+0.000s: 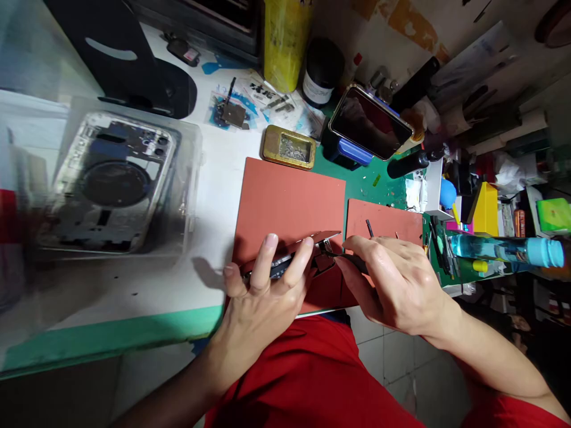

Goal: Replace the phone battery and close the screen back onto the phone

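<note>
Over the red mat (289, 196), my left hand (267, 300) grips a partly opened phone (325, 261), its fingers over the upper edge. The phone is tilted, with a thin panel raised from its body and inner parts showing at the right end. Most of the phone is hidden behind my fingers. Pinched between thumb and fingers of my right hand (397, 285) is a slim dark hand tool (355, 260). Its tip reaches the phone's open right end; whether it touches a part there I cannot tell.
A phone housing in a clear tray (190, 178) lies left. Behind the mat are a small metal tin (273, 142) and a phone on a blue stand (352, 151). A second red mat (379, 214), a bottle (491, 246) and a yellow holder (486, 211) are right.
</note>
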Available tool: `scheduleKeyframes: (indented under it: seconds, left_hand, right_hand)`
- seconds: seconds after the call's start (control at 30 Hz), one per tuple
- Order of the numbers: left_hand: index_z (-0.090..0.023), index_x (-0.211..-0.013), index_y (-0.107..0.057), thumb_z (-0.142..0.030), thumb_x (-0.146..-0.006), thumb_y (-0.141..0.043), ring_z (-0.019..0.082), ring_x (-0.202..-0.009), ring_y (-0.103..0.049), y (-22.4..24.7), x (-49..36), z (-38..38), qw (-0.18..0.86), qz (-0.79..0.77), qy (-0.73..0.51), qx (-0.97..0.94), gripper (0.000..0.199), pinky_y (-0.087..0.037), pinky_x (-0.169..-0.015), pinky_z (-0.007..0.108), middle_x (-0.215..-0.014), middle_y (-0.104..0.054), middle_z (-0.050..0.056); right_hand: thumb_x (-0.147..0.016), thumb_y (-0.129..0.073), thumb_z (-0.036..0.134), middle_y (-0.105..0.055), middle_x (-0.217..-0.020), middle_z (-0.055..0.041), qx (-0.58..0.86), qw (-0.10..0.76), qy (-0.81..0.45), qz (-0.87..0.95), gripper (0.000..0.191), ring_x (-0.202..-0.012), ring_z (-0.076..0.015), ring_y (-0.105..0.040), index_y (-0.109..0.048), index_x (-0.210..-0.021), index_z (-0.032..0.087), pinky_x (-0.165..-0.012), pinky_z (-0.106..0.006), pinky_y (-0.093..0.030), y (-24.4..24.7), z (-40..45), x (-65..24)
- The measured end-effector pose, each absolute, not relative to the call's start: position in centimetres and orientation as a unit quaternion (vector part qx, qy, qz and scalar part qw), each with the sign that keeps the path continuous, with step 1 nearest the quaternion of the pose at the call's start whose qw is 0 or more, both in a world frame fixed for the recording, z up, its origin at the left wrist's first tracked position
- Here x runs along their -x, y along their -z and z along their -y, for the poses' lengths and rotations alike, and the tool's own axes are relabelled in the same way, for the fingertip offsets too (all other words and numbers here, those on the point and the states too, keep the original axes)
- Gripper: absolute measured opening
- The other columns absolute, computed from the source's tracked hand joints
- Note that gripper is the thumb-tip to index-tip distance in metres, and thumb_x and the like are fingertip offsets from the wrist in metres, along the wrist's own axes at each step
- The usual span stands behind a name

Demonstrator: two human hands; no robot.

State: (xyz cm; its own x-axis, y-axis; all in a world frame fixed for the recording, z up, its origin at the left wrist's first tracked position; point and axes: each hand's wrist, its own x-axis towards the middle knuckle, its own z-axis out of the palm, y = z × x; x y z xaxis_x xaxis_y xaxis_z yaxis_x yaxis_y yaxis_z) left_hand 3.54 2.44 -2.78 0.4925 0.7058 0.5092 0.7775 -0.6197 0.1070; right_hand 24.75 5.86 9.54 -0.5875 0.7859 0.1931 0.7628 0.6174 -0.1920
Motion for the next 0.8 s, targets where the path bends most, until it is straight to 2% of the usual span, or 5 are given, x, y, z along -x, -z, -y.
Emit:
scheduleKeyframes:
  seconds: [0.1, 0.2, 0.3, 0.4, 0.8]
  left_hand:
    - [-0.021, -0.097, -0.082, -0.019, -0.097, -0.066, 0.044, -0.175, 0.001, 3.01, -3.67, -2.42, 0.073, 0.430, 0.270, 0.858, 0.016, 0.011, -0.140, 0.068, -0.179, -0.037, 0.002]
    - [-0.022, -0.096, -0.081, -0.019, -0.100, -0.062, 0.043, -0.175, 0.001, 3.11, -3.69, -2.35, 0.073, 0.433, 0.272, 0.856, 0.020, 0.010, -0.140, 0.067, -0.178, -0.038, 0.000]
    - [-0.021, -0.104, -0.082, -0.019, -0.101, -0.060, 0.043, -0.175, 0.002, 3.14, -3.64, -2.31, 0.080, 0.437, 0.263, 0.857, 0.023, 0.011, -0.140, 0.067, -0.181, -0.032, 0.000]
    - [-0.019, -0.102, -0.082, -0.018, -0.102, -0.056, 0.043, -0.175, 0.003, 3.08, -3.59, -2.37, 0.077, 0.435, 0.260, 0.858, 0.026, 0.010, -0.140, 0.068, -0.183, -0.027, 0.001]
    - [-0.019, -0.097, -0.081, -0.019, -0.100, -0.059, 0.044, -0.175, 0.002, 2.99, -3.68, -2.32, 0.080, 0.433, 0.256, 0.861, 0.022, 0.010, -0.139, 0.070, -0.182, -0.029, 0.003]
  right_hand:
    - [-0.108, -0.058, 0.014, -0.070, -0.078, -0.0019, 0.431, 0.128, -0.037, 0.892, 0.014, -0.059, -0.0162, -0.056, -0.058, -0.122, 0.012, -0.055, -0.034, -0.043, -9.53, -5.94, -24.84]
    - [-0.105, -0.056, 0.008, -0.071, -0.081, -0.0043, 0.421, 0.133, -0.057, 0.895, 0.017, -0.064, -0.0173, -0.058, -0.059, -0.121, 0.010, -0.060, -0.035, -0.046, -9.51, -5.94, -24.92]
    - [-0.106, -0.062, 0.009, -0.072, -0.079, -0.0029, 0.413, 0.135, -0.048, 0.899, 0.018, -0.061, -0.0161, -0.056, -0.060, -0.124, 0.009, -0.057, -0.034, -0.044, -9.50, -5.88, -24.93]
    - [-0.105, -0.060, 0.010, -0.073, -0.082, -0.0054, 0.411, 0.130, -0.060, 0.900, 0.015, -0.065, -0.0175, -0.057, -0.062, -0.120, 0.009, -0.061, -0.035, -0.046, -9.53, -5.86, -24.89]
    - [-0.106, -0.061, 0.010, -0.073, -0.081, -0.0039, 0.414, 0.130, -0.042, 0.900, 0.016, -0.062, -0.0166, -0.055, -0.061, -0.122, 0.010, -0.057, -0.035, -0.044, -9.50, -5.86, -24.93]
